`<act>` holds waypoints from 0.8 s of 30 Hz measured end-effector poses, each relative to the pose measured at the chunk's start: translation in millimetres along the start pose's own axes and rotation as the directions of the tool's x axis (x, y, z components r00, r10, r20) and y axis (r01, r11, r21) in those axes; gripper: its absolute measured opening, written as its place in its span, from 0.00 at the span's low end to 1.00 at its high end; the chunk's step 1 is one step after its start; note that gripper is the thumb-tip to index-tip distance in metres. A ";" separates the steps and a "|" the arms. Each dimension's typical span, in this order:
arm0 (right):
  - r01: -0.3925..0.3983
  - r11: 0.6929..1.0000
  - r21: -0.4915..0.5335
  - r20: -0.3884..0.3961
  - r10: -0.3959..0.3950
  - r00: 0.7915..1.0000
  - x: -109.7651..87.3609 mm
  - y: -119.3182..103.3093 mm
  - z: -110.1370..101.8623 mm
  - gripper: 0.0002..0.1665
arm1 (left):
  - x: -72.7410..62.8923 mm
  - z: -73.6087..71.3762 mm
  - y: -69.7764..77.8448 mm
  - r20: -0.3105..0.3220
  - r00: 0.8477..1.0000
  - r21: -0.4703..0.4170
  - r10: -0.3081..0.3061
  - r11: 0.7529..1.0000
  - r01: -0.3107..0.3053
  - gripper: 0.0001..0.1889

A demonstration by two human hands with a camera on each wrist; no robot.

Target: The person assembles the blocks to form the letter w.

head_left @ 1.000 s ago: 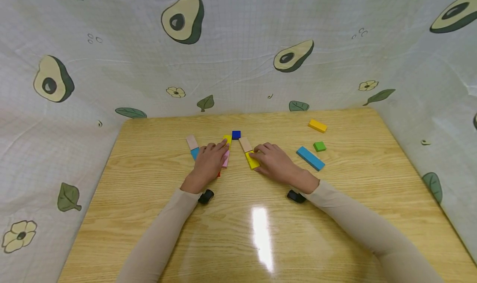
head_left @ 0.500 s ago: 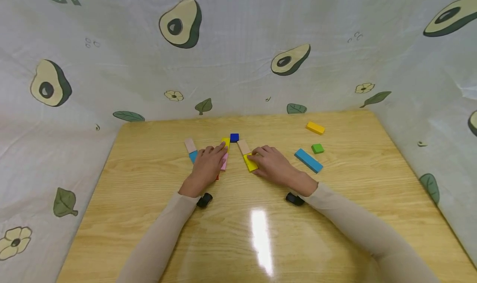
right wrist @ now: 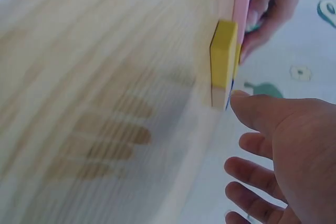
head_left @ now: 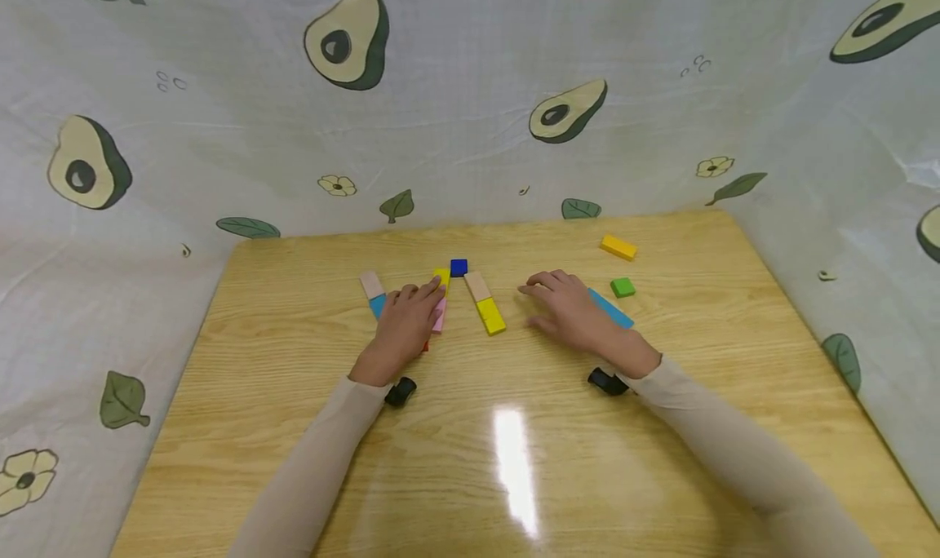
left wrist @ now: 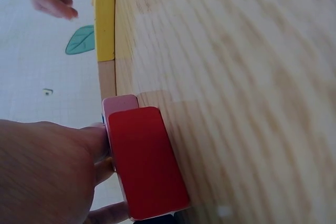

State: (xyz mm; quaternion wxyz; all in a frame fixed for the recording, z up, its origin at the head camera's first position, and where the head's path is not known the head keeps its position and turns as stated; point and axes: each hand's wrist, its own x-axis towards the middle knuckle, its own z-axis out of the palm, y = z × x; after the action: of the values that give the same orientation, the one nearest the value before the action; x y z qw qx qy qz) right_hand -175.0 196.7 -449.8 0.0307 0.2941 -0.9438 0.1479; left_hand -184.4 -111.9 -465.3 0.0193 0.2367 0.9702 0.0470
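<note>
In the head view, my left hand [head_left: 404, 325] rests over a row with a yellow block [head_left: 442, 274] and a pink block [head_left: 439, 317]. Its fingers touch the tops of these blocks; part of the row is covered. Close up in the left wrist view, a red block [left wrist: 149, 163] lies at the near end, beside the pink one. My right hand [head_left: 580, 313] hovers to the right with its fingers spread and nothing in them. Left of it, a second yellow block [head_left: 491, 316] adjoins a pale wooden block [head_left: 476, 286], slanting from a dark blue block [head_left: 458, 267].
Farther left, another pale block [head_left: 371, 285] meets a blue block [head_left: 378, 306], partly under my left hand. A long blue block [head_left: 612, 309] lies partly behind my right hand, near a green block [head_left: 622, 287] and an orange block [head_left: 618, 247]. A patterned curtain [head_left: 455, 158] backs the table.
My right hand has let go of the yellow block and moved right, now partly over the long blue block. My left hand stays on its row. The head view shifts slightly.
</note>
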 end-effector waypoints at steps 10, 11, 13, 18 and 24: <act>-0.100 0.995 -0.001 -0.051 0.100 0.994 -25.6 35.3 -19.4 0.31 | 0.3 -4.5 1.6 0.032 0.999 -0.011 0.001 1.000 -0.001 0.25; -0.108 0.994 -0.001 -0.056 0.108 0.993 -28.6 39.3 -20.9 0.31 | 0.3 -4.6 1.7 0.036 0.999 -0.014 0.001 1.000 0.000 0.25; -0.124 0.992 -0.009 -0.069 0.123 0.990 -35.1 47.4 -24.0 0.30 | 0.2 -4.4 1.7 0.041 0.999 -0.017 0.001 1.000 0.000 0.25; -0.160 0.987 -0.020 -0.110 0.157 0.982 -51.7 65.7 -31.2 0.29 | 1.2 -3.1 0.2 0.030 0.999 -0.010 0.019 1.000 -0.019 0.25; -0.214 0.977 -0.016 -0.151 0.209 0.966 -67.6 84.7 -37.3 0.27 | 3.4 -4.8 3.1 -0.021 0.999 -0.029 0.038 0.999 -0.038 0.22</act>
State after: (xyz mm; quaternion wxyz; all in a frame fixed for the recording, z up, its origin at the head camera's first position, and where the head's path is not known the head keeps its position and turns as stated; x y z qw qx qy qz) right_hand -168.1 311.1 -446.2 0.0896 0.1792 -0.9671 0.1566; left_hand -186.3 -108.0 -460.2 0.0123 0.2544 0.9649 0.0641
